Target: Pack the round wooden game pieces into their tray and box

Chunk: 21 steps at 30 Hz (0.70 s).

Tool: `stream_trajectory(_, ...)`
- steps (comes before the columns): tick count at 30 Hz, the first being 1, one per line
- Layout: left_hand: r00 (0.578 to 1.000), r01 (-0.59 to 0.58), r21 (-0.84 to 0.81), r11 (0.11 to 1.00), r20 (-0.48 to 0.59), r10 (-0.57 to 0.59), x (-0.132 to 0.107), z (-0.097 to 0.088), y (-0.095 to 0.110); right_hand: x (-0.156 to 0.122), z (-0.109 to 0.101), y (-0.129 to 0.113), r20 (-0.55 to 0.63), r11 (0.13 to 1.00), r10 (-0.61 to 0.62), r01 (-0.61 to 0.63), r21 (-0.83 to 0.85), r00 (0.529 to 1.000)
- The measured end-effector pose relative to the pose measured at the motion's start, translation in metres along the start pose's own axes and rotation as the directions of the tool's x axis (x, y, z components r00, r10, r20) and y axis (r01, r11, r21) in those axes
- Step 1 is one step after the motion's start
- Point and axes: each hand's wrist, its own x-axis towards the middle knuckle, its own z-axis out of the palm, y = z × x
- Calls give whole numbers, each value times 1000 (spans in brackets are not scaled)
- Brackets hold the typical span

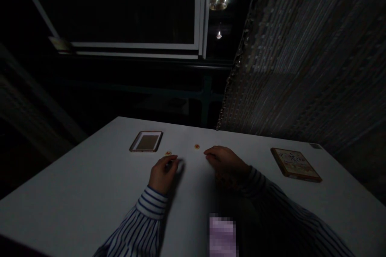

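My left hand rests over the white table with its thumb and index finger curved and a small gap between them. Just beyond that index finger lies a small round pale disc with a red mark; I cannot tell whether they touch. A second round disc, also marked in red, lies flat to the left of my right hand. The right hand's fingers are bent and pressed together, and what they hold, if anything, is hidden. Below its wrist, several dark roundish shapes show dimly in shadow.
A shallow open box part lies left of my hands on the white table. To the right lies a flat box with a printed lid. A small dark card sits near the far right corner. A bead curtain hangs behind.
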Motion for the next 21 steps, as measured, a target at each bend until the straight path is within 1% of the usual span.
stream_trajectory(5, 1000, 16, 55, 998, -7, -15, 11, -10, -16, 17, 10, -12, 60, 999, -12, 14, -31, 998)
stream_trajectory(9, 999, 30, 110, 993, -36, -26, 22, -12, -25, 30, 22, -14, 84, 997, -45, 50, -59, 995)
stream_trajectory(15, 999, -17, 257, 966, -26, 25, 37, -9, -41, 45, 34, -17, 130, 996, -47, 56, -63, 990)
stream_trajectory(18, 996, -46, 278, 959, -61, 65, 39, -6, -52, 51, 37, -18, 158, 997, -25, 36, -71, 987)
stream_trajectory(21, 994, -69, 304, 950, -55, 90, 38, -2, -63, 58, 41, -18, 180, 997, 2, 11, -70, 984)
